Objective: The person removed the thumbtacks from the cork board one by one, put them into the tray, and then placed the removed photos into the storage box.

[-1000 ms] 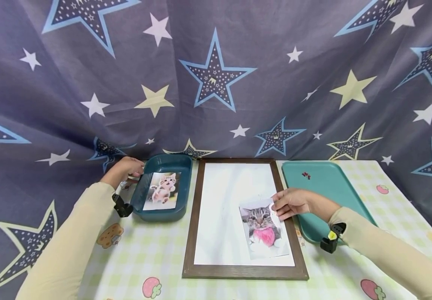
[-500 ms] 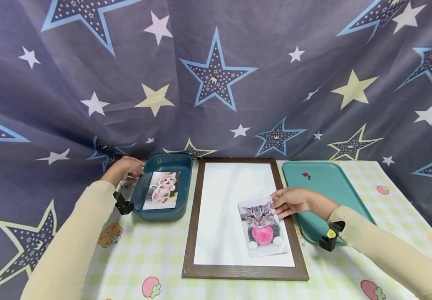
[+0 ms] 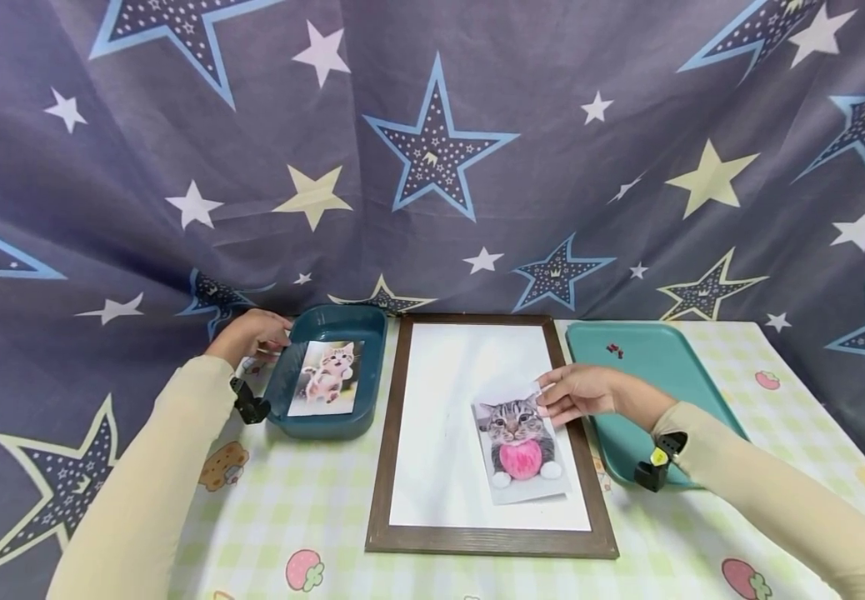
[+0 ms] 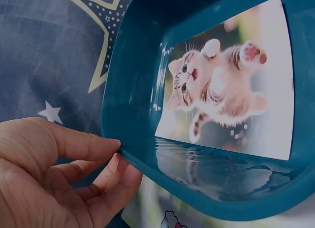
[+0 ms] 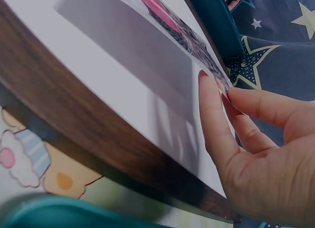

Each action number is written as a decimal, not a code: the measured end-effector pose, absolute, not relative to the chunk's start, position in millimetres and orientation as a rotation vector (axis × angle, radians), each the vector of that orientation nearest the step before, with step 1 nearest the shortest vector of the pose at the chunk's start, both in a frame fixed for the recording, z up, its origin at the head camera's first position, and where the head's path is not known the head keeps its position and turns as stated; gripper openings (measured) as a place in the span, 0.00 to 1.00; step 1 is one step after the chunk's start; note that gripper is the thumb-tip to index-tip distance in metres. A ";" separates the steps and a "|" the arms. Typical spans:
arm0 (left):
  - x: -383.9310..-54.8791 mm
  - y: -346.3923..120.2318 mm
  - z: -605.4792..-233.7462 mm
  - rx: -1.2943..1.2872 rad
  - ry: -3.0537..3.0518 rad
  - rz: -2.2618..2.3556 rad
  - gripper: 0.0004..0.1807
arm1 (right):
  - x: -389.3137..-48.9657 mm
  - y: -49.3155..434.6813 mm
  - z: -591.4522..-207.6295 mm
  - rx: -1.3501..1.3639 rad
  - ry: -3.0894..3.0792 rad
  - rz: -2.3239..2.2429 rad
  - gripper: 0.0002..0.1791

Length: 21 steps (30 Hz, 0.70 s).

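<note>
In the head view my right hand [image 3: 578, 393] pinches the upper right corner of a cat photo [image 3: 520, 460] showing a tabby with a pink ball. The photo is over the lower right of a white board with a brown wooden frame [image 3: 492, 540]. In the right wrist view, thumb and fingers [image 5: 216, 119] meet at the photo's edge, and a shadow lies on the board below it. My left hand [image 3: 256, 333] holds the rim of a dark teal basin [image 4: 110, 90] between thumb and fingers. A kitten photo [image 4: 231, 85] lies inside the basin, beside a clear plastic sleeve [image 4: 211, 176].
A green tray [image 3: 672, 400] stands right of the framed board, with several small red pieces [image 3: 616, 351] near its far end. A checked tablecloth [image 3: 312, 500] covers the table. Behind hangs a dark star-patterned curtain [image 3: 432, 250].
My right hand has shifted slightly left and away from me, carrying the cat photo with it. My left hand stays at the basin's rim.
</note>
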<state>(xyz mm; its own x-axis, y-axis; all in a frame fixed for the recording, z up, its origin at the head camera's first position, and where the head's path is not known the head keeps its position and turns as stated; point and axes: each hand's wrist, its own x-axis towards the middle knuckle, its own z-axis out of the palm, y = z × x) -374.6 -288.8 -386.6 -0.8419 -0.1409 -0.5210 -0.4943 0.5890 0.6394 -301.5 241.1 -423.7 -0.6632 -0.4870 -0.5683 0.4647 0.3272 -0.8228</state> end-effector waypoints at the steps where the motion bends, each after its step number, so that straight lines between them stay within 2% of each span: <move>1: -374.2 -288.8 -386.4 -0.506 2.405 1.151 0.31 | -302.1 240.1 -422.8 -0.019 1.772 -1.463 0.19; 11: -377.4 -288.5 -386.0 -0.507 2.400 1.149 0.31 | -306.9 235.1 -409.2 -0.046 1.766 -1.496 0.27; 21: -372.8 -288.9 -384.1 -0.492 2.391 1.140 0.31 | -308.4 227.2 -404.5 -0.028 1.692 -1.562 0.19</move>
